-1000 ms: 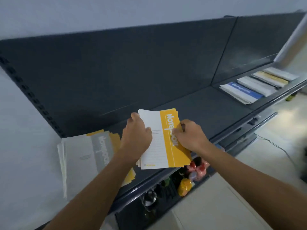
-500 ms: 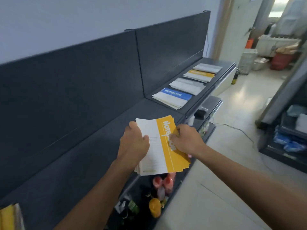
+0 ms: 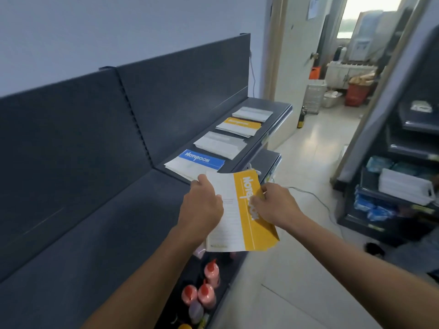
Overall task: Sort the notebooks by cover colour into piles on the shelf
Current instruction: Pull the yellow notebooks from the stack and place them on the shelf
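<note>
Both hands carry a small stack of yellow notebooks (image 3: pixel 247 210) above the front edge of the dark shelf (image 3: pixel 99 233). The left hand (image 3: pixel 202 207) clasps the stack's white side; the right hand (image 3: pixel 276 205) pinches the yellow band, fingers closed on the covers. Four piles lie on the far shelf section: blue pile (image 3: pixel 197 162) nearest, then a grey pile (image 3: pixel 219 144), the yellow pile (image 3: pixel 238 126) and a further grey pile (image 3: pixel 252 113). The step probably calls for passing over the first two piles, keeping the stack level and squared, then lowering it flush onto the matching yellow pile.
</note>
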